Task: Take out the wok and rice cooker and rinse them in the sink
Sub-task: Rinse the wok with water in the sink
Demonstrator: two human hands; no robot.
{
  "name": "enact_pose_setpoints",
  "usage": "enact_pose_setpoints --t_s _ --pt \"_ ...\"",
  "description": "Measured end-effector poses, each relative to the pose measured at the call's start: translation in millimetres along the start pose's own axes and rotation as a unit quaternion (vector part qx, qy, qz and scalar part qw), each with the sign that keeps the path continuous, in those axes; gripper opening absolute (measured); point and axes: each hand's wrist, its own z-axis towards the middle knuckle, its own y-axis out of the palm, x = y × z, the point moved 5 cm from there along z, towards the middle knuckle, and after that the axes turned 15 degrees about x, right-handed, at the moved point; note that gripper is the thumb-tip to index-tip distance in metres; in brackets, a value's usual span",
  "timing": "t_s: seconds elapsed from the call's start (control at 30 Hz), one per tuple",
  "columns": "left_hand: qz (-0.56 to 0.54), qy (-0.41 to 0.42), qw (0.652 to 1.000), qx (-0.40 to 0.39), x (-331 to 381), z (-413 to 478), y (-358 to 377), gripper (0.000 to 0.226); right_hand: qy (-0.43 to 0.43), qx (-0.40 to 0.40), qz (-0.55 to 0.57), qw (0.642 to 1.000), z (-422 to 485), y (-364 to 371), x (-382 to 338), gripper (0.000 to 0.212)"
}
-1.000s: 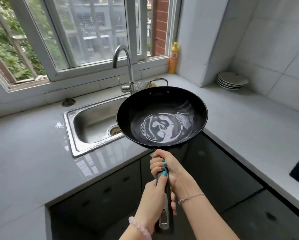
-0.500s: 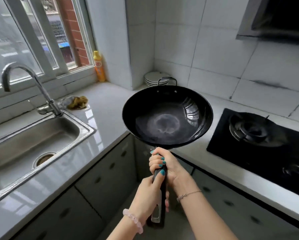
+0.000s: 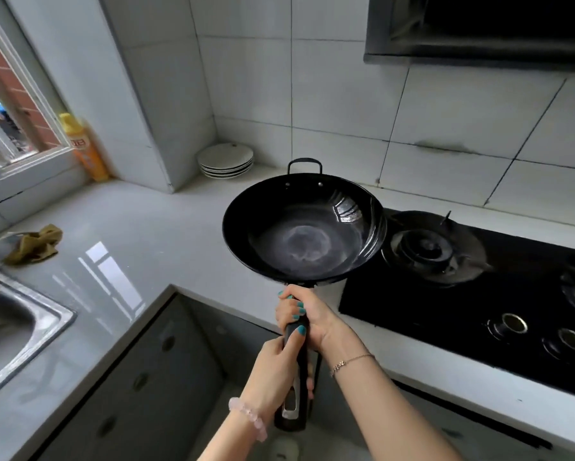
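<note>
A black wok (image 3: 304, 229) with a wet bottom hangs level in the air above the counter corner, just left of the gas stove (image 3: 479, 287). Both hands grip its long black handle. My right hand (image 3: 304, 316) holds the handle close to the bowl. My left hand (image 3: 278, 374) holds it lower down, nearer the handle's end. The steel sink (image 3: 23, 331) shows only its right corner at the left edge. No rice cooker is in view.
A stack of white plates (image 3: 225, 160) sits in the back corner. A yellow bottle (image 3: 85, 148) stands by the window. A brownish rag (image 3: 35, 244) lies beside the sink. A range hood (image 3: 479, 28) hangs above the stove. Dark cabinet doors (image 3: 153, 371) run below the counter.
The wok has swung right, from over the sink to beside the stove, and the view turned with it. Both hands kept their grip on the handle.
</note>
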Motion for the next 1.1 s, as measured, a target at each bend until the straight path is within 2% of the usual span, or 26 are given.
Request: enact_pose_setpoints --t_s 0.3,0.57,0.93,1.1 --pt "0.002 -0.046 0.997 -0.054 42.5 102.1 22.0 0.035 -0.022 0.053 0.031 0.998 61.8 14.6 -82.6 0.043" --pt "0.026 -0.033 0.996 -0.084 74.2 169.8 37.5 0.032 -0.052 0.079 0.068 0.993 100.9 28.1 -139.0 0.038" --pt "0.050 -0.043 0.991 -0.117 70.2 209.0 39.5 0.032 -0.055 0.088 0.084 0.991 126.9 30.0 -158.1 0.036" --pt "0.048 -0.067 0.988 -0.133 59.8 214.2 32.9 0.030 -0.074 0.136 0.040 0.987 131.4 23.8 -153.9 0.039"
